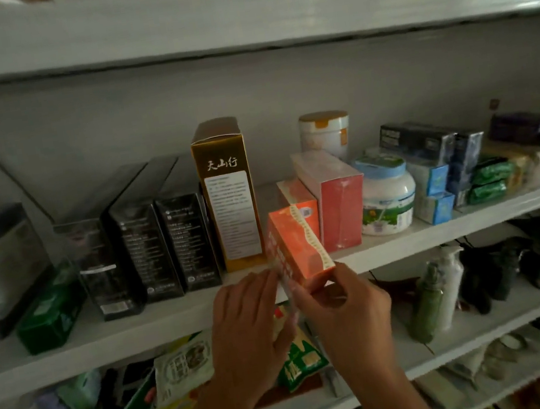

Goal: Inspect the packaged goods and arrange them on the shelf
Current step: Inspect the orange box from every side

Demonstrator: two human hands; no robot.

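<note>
As the right hand [346, 312] pinches an orange cardboard box [298, 245] at the white shelf [174, 322] front edge, the left hand [244, 318] touches it, fingers straight. Likely inspecting; next, stand it upright.

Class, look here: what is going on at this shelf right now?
A person holds a small orange box tilted at the front edge of the middle shelf, not standing in the row. The right hand pinches its lower end; the left hand touches its side with straight fingers. Behind it stand a tall gold box and a pink box.
</note>
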